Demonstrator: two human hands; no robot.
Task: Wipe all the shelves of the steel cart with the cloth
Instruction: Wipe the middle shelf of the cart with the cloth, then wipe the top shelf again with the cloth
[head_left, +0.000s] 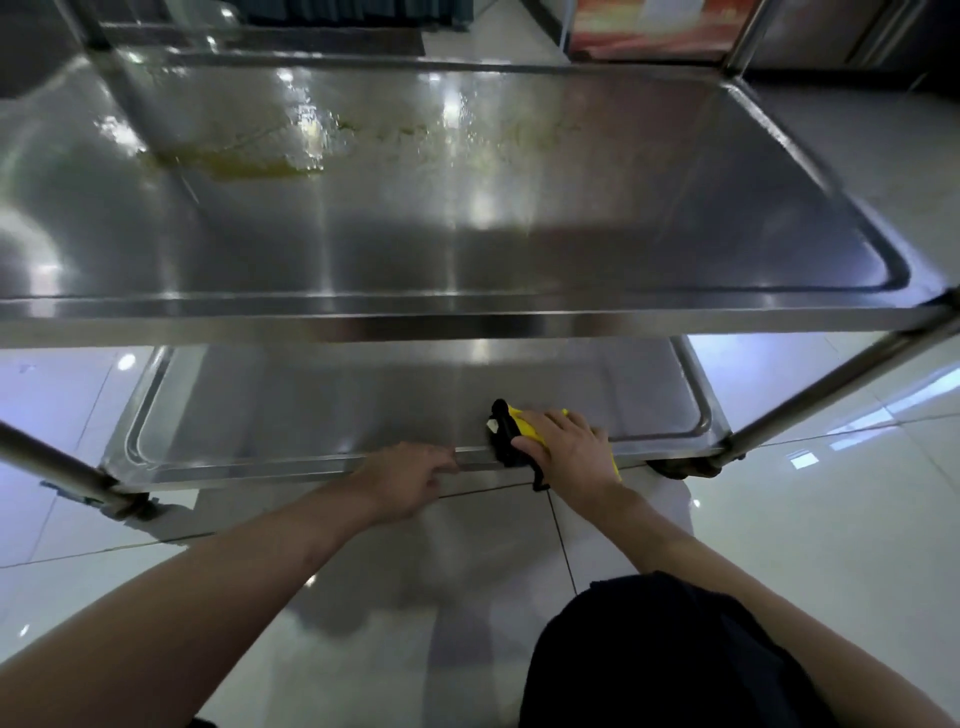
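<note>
Steel cart (467, 322): two shelves in view, carried on tubular corner posts, standing on a pale tiled floor (831, 519). Upper shelf (571, 208): raised rim all round; a yellowish smear (234, 163) lies toward its far left corner, with fainter streaks running right along the far edge; this surface looks not yet cleaned. Lower shelf (311, 410): bare, shiny, no residue discernible. Cloth (514, 428): yellow and black, bunched, lying on the lower shelf at its near edge, right of centre, with a black strip hanging over the rim. Right hand (566, 447): palm down on the cloth, fingers spread and slightly curled over it, pressing rather than pinching, a hold suited to sliding the cloth flat along the steel. Left hand (410, 478): no cloth in it; fingers loosely bent, tips resting on the near rim of the lower shelf just left of the cloth, probably to steady the wheeled cart against the push of wiping. Judged stage: lower shelf in hand, near edge; upper shelf outstanding.
</note>
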